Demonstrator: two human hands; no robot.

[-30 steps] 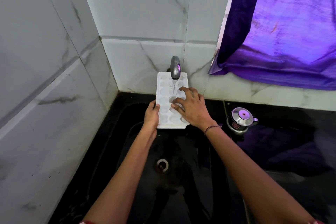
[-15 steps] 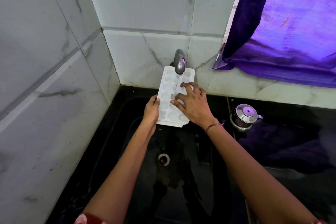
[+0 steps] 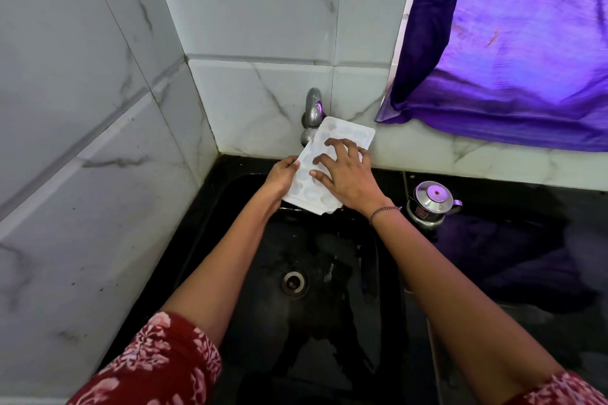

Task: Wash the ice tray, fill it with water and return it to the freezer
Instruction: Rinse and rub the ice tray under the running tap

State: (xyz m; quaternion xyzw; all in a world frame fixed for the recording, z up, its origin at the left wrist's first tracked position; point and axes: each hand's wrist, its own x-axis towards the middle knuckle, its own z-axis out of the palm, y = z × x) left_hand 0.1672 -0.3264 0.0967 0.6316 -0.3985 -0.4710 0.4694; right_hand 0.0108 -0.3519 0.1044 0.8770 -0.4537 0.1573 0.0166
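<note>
A: Which step is this?
B: Washing, I'd say. Over the black sink (image 3: 329,322) the left hand (image 3: 279,179) grips the ice tray (image 3: 349,133) by its left edge, while the right hand (image 3: 348,181) lies spread on the cells, fingers nearly straight, holding nothing.
A: And next?
B: Probably level it under the tap (image 3: 312,108) just behind, so every cell fills

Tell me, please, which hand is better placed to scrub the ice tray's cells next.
Probably the right: the right hand lies spread on top of the ice tray, fingers on its cells, while the left hand grips the tray's left edge, steadying it by the tap.
</note>
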